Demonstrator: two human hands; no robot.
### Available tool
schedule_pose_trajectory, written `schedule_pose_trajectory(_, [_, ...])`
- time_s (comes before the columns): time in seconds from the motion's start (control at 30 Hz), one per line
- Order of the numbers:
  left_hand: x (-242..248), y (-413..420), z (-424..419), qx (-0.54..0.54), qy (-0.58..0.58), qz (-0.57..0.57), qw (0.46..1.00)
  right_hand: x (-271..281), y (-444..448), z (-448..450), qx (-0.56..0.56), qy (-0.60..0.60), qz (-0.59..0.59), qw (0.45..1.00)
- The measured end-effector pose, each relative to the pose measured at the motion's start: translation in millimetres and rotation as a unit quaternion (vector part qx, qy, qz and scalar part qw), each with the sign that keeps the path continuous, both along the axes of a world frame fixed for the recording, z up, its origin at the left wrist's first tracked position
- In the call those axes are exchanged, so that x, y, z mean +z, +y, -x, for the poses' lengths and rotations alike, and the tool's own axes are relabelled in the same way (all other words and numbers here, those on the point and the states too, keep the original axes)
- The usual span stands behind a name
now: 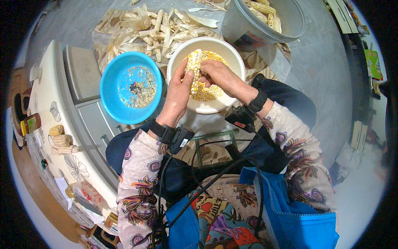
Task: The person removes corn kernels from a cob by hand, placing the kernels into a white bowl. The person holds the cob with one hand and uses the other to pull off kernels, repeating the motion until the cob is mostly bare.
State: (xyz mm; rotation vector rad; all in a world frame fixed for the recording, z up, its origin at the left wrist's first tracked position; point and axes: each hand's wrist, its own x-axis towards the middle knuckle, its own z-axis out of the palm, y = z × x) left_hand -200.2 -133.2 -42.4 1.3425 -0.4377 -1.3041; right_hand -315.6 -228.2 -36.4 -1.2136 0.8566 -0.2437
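My left hand (180,88) grips a dried ear of corn (195,60) with white and yellow kernels, held upright over a white basin (238,63). On the ear's right side, the fingers of my right hand (219,74) press against the kernels; the curled fingers partly hide what they touch. Loose yellow and white corn kernels (206,93) cover the bottom of the basin below both hands. To the left, a blue plastic basin (112,84) holds scattered pale bits and a small dark clump (134,88).
Husks and bare cobs (168,28) lie heaped on a patterned cloth behind the basins. A large grey bucket (248,29) with ears of corn (262,11) stands back right. A white cabinet (93,149) flanks me on the left, and cables (214,183) hang across my lap.
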Motion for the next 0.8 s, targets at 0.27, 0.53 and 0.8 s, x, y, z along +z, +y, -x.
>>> schedule_pose_trajectory(0.27, [3.7,2.3,2.2,-0.033,-0.087,-0.027,0.995,1.1,-1.1,1.4,0.056,0.063,0.015,0.996])
schedule_pose_trajectory(0.53, [4.5,-1.4,0.1,-0.015,-0.031,-0.010,0.999,2.4,-2.2,1.4,-0.008,-0.027,-0.081,0.996])
schedule_pose_trajectory(0.8, [6.3,0.2,-0.9,-0.044,-0.109,-0.019,0.993,4.8,-4.5,0.1,0.026,0.016,-0.037,0.999])
